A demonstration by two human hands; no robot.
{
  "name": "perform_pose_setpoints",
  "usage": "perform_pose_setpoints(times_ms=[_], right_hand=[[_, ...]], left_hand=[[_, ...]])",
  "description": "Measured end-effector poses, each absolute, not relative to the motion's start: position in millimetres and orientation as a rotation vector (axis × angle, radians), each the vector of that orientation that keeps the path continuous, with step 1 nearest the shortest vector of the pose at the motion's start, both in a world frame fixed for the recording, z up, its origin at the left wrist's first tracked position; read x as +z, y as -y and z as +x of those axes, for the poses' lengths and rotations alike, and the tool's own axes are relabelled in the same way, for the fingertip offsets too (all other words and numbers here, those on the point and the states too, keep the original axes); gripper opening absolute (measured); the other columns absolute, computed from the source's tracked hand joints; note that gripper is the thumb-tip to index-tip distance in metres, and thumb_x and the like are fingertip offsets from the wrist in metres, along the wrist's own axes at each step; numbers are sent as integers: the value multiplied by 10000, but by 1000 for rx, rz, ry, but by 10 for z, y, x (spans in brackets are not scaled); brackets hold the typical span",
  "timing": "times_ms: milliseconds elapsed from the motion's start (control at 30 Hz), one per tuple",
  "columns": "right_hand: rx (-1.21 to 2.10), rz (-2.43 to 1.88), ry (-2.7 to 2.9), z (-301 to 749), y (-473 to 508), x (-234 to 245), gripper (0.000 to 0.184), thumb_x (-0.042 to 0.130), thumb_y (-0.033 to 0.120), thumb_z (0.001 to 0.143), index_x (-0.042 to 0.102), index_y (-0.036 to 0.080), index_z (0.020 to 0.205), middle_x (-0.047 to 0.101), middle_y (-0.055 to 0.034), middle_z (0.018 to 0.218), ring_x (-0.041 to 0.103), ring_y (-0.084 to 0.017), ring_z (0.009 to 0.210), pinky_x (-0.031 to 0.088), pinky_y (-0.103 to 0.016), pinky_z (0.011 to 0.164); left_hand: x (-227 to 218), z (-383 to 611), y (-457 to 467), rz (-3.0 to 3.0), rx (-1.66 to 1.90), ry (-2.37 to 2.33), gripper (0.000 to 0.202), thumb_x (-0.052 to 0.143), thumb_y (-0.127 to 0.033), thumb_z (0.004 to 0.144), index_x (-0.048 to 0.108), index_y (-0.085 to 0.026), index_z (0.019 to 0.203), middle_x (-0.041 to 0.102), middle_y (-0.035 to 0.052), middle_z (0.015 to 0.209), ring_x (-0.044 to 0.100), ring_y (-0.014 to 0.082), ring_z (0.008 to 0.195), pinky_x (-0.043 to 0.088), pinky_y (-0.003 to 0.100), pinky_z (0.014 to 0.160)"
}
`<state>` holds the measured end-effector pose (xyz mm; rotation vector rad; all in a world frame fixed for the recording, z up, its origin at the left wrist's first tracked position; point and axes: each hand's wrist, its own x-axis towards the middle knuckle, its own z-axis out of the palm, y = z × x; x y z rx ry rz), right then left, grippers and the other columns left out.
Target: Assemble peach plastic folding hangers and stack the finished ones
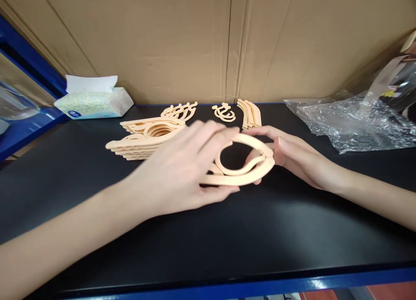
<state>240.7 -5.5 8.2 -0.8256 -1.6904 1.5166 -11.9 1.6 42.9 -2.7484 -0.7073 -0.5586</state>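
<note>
A beige plastic folding hanger (240, 179), folded into a pointed loop with a round opening, is held above the black table. My left hand (185, 166) grips its left part, fingers over the top and thumb along the near side. At the pointed right end, my right hand (286, 157) curls around the piece, some fingers behind and under it. The right thumb is raised close to the tip. Behind my left hand lies a stack of similar folded hangers (139, 146), partly covered by that hand.
Along the back lie beige hook-shaped pieces (180, 111), a smaller group of hook pieces (224, 112) and curved strips (250, 114). A tissue pack (94, 103) sits back left. Clear plastic bags (354, 122) lie at right. A cardboard wall (162, 44) stands behind the black table (227, 239).
</note>
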Motion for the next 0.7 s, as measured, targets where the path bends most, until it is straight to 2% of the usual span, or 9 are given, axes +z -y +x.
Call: perform_pose_setpoints(times_ms=[67, 133, 233, 300, 400, 467, 533, 600, 700], right_hand=[[1492, -857, 1678, 2422, 16, 58, 420, 456, 536, 985, 507, 235, 1273, 727, -22, 892, 701, -153, 710, 549, -299, 707], [1448, -937, 1693, 2420, -12, 40, 387, 488, 498, 983, 531, 210, 1237, 717, -16, 836, 673, -129, 655, 520, -264, 652], [1405, -1024, 1739, 2393, -24, 32, 346, 545, 447, 968, 569, 194, 1203, 701, -7, 781, 642, -114, 630, 501, -247, 623], [1390, -1036, 1771, 2377, -19, 37, 324, 559, 424, 964, 582, 196, 1193, 696, -5, 774, 634, -112, 633, 507, -251, 633], [1375, -1030, 1794, 2369, -12, 43, 308, 569, 398, 959, 587, 193, 1188, 690, -6, 766, 627, -118, 630, 516, -264, 635], [1374, -1033, 1800, 2372, -13, 43, 310, 576, 398, 955, 587, 195, 1189, 686, -6, 761, 624, -119, 627, 516, -269, 633], [1373, -1037, 1808, 2378, -17, 38, 317, 579, 405, 953, 584, 199, 1194, 686, -5, 764, 624, -121, 632, 516, -271, 636], [1371, -1036, 1815, 2384, -21, 30, 319, 577, 407, 954, 582, 200, 1198, 687, -7, 768, 625, -123, 637, 516, -274, 639], [1372, -1024, 1818, 2390, -28, 20, 299, 575, 393, 959, 583, 206, 1193, 690, 0, 770, 625, -111, 637, 510, -259, 635]], left_hand=[[644, -249, -92, -2780, -623, 800, 675, 602, -495, 865, 464, -74, 1374, 568, 121, 1230, 568, 268, 1131, 471, 399, 976], [842, -459, -212, -2718, -683, 1027, 762, 546, -630, 824, 473, -90, 1356, 575, 68, 1150, 608, 256, 1019, 487, 401, 897], [1016, -846, -438, -2478, -680, 1364, 859, 542, -745, 727, 501, -163, 1358, 580, -3, 1096, 599, 307, 1043, 440, 473, 904], [1040, -1067, -572, -2457, -564, 1583, 870, 576, -807, 645, 580, -239, 1304, 625, -26, 1086, 604, 318, 1019, 421, 545, 906], [1001, -1251, -684, -2580, -419, 1705, 958, 571, -879, 567, 614, -252, 1291, 639, -22, 1179, 590, 316, 1069, 380, 551, 974], [962, -1285, -705, -2621, -268, 1742, 884, 521, -860, 684, 577, -269, 1339, 629, -16, 1232, 579, 308, 1116, 378, 523, 990], [929, -1284, -711, -2612, -221, 1800, 917, 523, -914, 619, 586, -332, 1325, 656, -25, 1220, 603, 296, 1076, 404, 489, 963], [907, -1270, -719, -2626, -191, 1792, 983, 521, -953, 559, 601, -327, 1312, 664, -6, 1234, 622, 282, 1038, 431, 415, 915], [891, -1232, -730, -2649, -181, 1720, 1004, 476, -973, 563, 602, -318, 1313, 664, -1, 1245, 635, 257, 1025, 449, 330, 834]])
